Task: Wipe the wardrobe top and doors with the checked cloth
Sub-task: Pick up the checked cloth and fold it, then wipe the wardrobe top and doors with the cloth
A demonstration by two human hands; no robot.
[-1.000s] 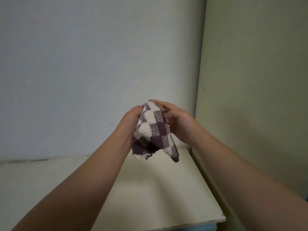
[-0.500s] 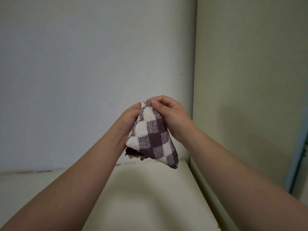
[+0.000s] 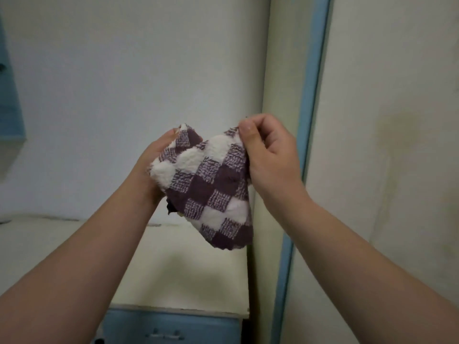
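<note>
Both hands hold the purple-and-white checked cloth (image 3: 211, 184) in the air at the middle of the head view. My left hand (image 3: 154, 167) cups its left side from behind. My right hand (image 3: 268, 155) pinches its upper right corner between thumb and fingers. The cloth hangs spread, its lower corner drooping over the cream wardrobe top (image 3: 188, 269), which lies below and apart from it. A blue door front with a small handle (image 3: 164, 335) shows under the top's front edge.
A tall cream cabinet side with a blue edge strip (image 3: 310, 120) rises close on the right. The pale wall (image 3: 124, 83) stands behind. A blue shelf unit (image 3: 10, 108) shows at the far left.
My hands moved apart and the cloth opened out wider. The view shifted back, bringing the blue strip, the top's front edge and the blue door into sight.
</note>
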